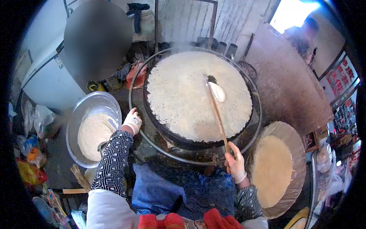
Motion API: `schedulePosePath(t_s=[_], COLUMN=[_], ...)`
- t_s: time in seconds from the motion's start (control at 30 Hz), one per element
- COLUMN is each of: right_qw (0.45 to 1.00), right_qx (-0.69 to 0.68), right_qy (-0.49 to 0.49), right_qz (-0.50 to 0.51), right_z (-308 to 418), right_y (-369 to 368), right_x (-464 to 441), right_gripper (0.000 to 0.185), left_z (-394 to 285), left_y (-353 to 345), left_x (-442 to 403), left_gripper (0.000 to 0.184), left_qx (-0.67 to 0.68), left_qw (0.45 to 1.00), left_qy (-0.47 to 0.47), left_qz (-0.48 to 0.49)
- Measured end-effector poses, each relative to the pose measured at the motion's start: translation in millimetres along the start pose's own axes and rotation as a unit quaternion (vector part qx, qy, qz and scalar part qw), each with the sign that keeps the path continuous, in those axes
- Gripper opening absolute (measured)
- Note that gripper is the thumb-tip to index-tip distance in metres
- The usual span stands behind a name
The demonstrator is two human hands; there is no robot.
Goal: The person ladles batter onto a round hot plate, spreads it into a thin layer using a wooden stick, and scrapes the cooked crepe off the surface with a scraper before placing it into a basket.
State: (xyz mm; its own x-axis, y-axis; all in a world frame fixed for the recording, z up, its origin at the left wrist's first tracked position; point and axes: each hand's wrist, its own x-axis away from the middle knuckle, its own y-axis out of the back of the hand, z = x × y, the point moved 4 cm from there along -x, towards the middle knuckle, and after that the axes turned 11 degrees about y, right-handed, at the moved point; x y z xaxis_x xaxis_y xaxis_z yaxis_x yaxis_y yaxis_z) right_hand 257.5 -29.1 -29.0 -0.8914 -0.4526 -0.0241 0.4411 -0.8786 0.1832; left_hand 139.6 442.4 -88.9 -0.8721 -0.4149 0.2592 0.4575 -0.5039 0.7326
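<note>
My right hand point(235, 164) grips a long wooden-handled spreader point(218, 116). Its far end rests over a wide, pale sheet of batter point(175, 91) on a round black griddle point(198, 145). Beside that end lies a thick white blob of batter point(218, 92), near a small dark gap in the sheet. My left hand point(132, 121), in a pale glove with bare fingertips, is at the left of the metal ring point(148, 142) around the griddle, fingers extended and holding nothing. Whether it touches the ring I cannot tell. Close to its left stands a metal basin point(72, 131) of batter point(95, 135).
A plastic-lined round container point(297, 164) holding a tan, smooth-topped mass stands at the right. A brown board point(289, 87) lies beyond it. Another person point(303, 38) is at the far right. A white cabinet point(53, 86) and several plastic bags point(44, 118) are at left.
</note>
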Motion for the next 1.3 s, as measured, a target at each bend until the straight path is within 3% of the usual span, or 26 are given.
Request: schedulePosePath(t_s=[0.17,0.37,0.47,0.5,0.53,0.57,0.63,0.67,0.77,0.83,0.93,1.07,1.1,1.17,1.2,1.27,1.3], right_qw=[0.955,0.973,0.964,0.964,0.967,0.971,0.967,0.969,0.969,0.954,0.945,0.943,0.941,0.935,0.929,0.912,0.901], right_qx=[-0.275,-0.202,-0.239,-0.233,-0.223,-0.215,-0.217,-0.208,-0.205,-0.250,-0.264,-0.264,-0.270,-0.282,-0.299,-0.349,-0.377], right_qy=[-0.071,-0.110,-0.116,-0.124,-0.125,-0.100,-0.126,-0.134,-0.136,-0.166,-0.193,-0.201,-0.205,-0.215,-0.216,-0.212,-0.208], right_qz=[-0.082,0.001,0.021,0.020,0.013,0.043,0.041,0.027,0.017,0.013,0.008,-0.004,-0.005,-0.006,0.012,0.035,0.047], right_z=[-17,-1,-3,-2,-8,-6,-8,-9,-15,-13,-15,-7,-5,-2,-3,-7,-11], right_y=[-7,-58,-51,-51,-55,-58,-65,-70,-83,-96,-109,-126,-130,-136,-139,-147,-150], right_x=[42,3,-29,-37,-27,-32,-43,-45,-48,-47,-48,-42,-40,-34,-32,-24,-22], right_gripper=[0.053,0.059,0.059,0.059,0.058,0.060,0.058,0.057,0.052,0.046,0.042,0.041,0.041,0.041,0.041,0.041,0.042], left_z=[-12,-37,-71,-92,-131,-153,-176,-197,-205,-183,-118,-47,-28,-13,-7,11,10], left_y=[0,30,97,107,93,105,154,158,187,179,170,90,63,-21,-66,-75,-115], left_x=[11,40,78,81,90,96,131,154,230,262,283,295,293,288,286,285,283], left_gripper=[0.023,0.022,0.020,0.024,0.028,0.040,0.058,0.062,0.062,0.059,0.052,0.045,0.046,0.059,0.065,0.067,0.070], left_qx=[0.007,0.097,0.149,0.185,0.230,0.210,0.356,0.404,0.493,0.553,0.606,0.591,0.551,0.372,0.362,0.370,0.431], left_qw=[0.999,0.995,0.984,0.978,0.972,0.974,0.933,0.906,0.848,0.805,0.779,0.764,0.782,0.854,0.846,0.788,0.754], left_qy=[0.013,0.004,0.005,-0.001,0.032,-0.017,-0.047,-0.032,-0.169,-0.196,-0.161,0.085,0.154,0.338,0.391,0.428,0.406], left_qz=[-0.043,0.026,0.093,0.094,0.036,0.086,0.030,-0.126,-0.098,-0.086,-0.011,-0.245,-0.246,-0.133,-0.010,0.240,0.284])
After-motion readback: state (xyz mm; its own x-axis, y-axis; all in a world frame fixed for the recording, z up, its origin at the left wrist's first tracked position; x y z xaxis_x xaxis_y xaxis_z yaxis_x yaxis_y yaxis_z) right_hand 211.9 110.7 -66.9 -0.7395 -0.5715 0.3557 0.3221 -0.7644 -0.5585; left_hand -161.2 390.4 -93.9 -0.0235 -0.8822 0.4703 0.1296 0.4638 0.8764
